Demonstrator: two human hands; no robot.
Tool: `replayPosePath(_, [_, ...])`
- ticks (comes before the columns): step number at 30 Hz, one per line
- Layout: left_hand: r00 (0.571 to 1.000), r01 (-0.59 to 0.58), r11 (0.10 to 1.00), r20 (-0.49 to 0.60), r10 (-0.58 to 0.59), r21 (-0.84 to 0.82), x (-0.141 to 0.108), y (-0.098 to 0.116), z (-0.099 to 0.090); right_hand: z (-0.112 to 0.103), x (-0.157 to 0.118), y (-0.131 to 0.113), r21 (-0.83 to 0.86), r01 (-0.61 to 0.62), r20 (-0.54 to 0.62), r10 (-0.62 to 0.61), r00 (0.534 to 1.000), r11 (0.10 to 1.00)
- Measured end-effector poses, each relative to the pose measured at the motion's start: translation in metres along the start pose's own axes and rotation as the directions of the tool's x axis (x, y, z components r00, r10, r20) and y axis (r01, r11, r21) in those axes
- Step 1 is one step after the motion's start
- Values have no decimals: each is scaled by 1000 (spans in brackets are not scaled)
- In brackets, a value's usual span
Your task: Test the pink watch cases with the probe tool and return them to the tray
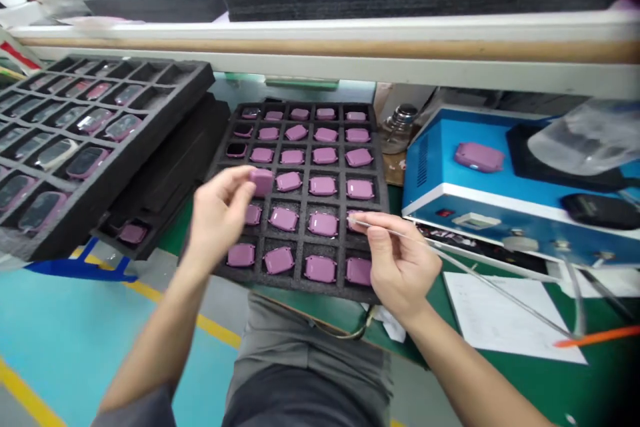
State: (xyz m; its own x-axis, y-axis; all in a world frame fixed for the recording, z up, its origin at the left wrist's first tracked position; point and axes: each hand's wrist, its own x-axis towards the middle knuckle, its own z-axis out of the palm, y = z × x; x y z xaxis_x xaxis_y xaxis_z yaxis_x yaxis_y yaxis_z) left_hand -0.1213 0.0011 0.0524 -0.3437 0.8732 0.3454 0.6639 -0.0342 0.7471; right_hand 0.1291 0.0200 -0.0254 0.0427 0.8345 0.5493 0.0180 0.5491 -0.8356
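Note:
A black foam tray [343,205] divided into square compartments lies in front of me, most of them holding a purple watch case [323,223]. My left hand [220,210] pinches another purple case [261,182] between thumb and fingers over the tray's left side. At the tray's right edge, my right hand [403,263] is closed around a thin dispensing tube [450,258], its tip pointing left over a compartment in the right column. A few compartments at the back left hold cases with dark screens [237,149].
Another foam tray [200,83] with screened cases is stacked at the left. A blue machine [435,147] carrying a purple case stands at the right, with white paper [505,320] before it. A shelf [320,57] crosses behind.

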Motion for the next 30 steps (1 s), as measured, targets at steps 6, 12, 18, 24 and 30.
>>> replayPosePath(6, [949, 308, 760, 239, -205, -572, -59, 37, 84, -2, 2, 3, -3, 120, 30, -120, 992, 993])
replayPosePath(12, [946, 321, 733, 232, -224, -600, -61, 33, 98, -3, 7, 1, -18, 89, 71, -88, 994, 996])
replayPosePath(18, [954, 301, 693, 190, -234, -655, -60, 31, 98, -3, 5, 1, -30, 64, 58, -62, 996, 998])
replayPosePath(24, [939, 340, 593, 228, -257, -730, -62, 32, 99, -1, 3, 3, 12, -3, 98, 2, 995, 1000])
replayPosePath(30, [941, 336, 600, 233, -244, -726, -65, 31, 100, -1, 3, 3, -29, -12, 108, 15, 994, 1000])
